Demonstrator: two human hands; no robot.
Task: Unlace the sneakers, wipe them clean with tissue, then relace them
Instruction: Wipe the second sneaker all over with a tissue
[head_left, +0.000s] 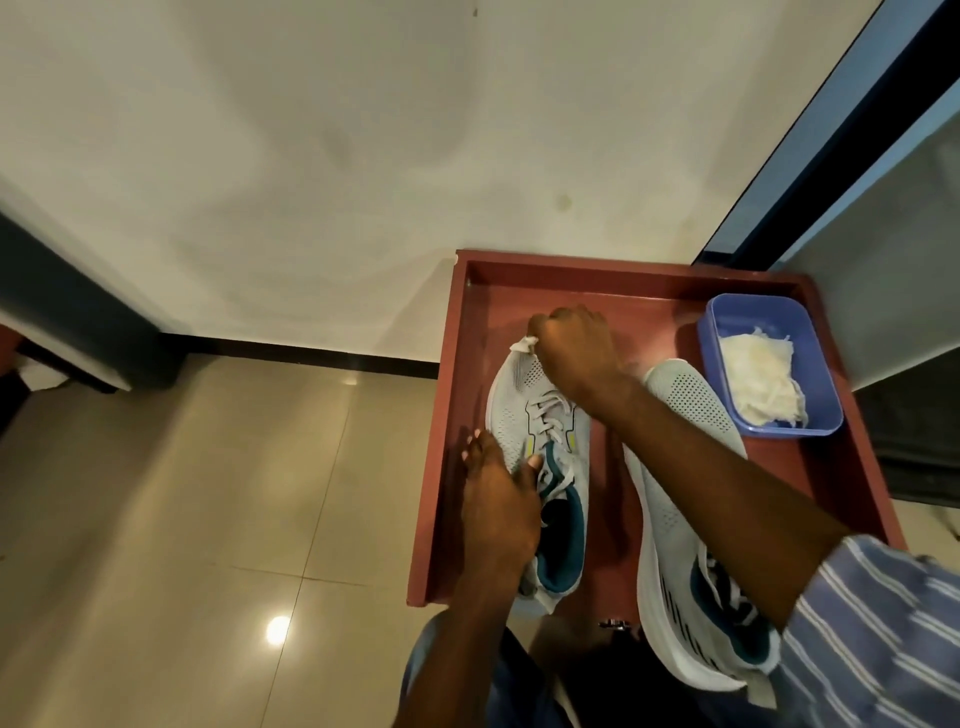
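A pale grey mesh sneaker with teal lining and white laces (540, 441) lies toe-away on the left part of a reddish-brown raised-edge tray table (447, 415). The right hand (574, 345) bunches a small white tissue wad (524, 344) in curled fingers against the shoe's toe. The left hand (498, 499) steadies the shoe's left side, fingers fairly straight along it and thumb pressed near the lacing. A second matching grey sneaker (685, 467) lies just beside it to the right, partly under the right forearm. Near the far right corner sits a blue rectangular plastic tub (717, 358) of white tissues (758, 379).
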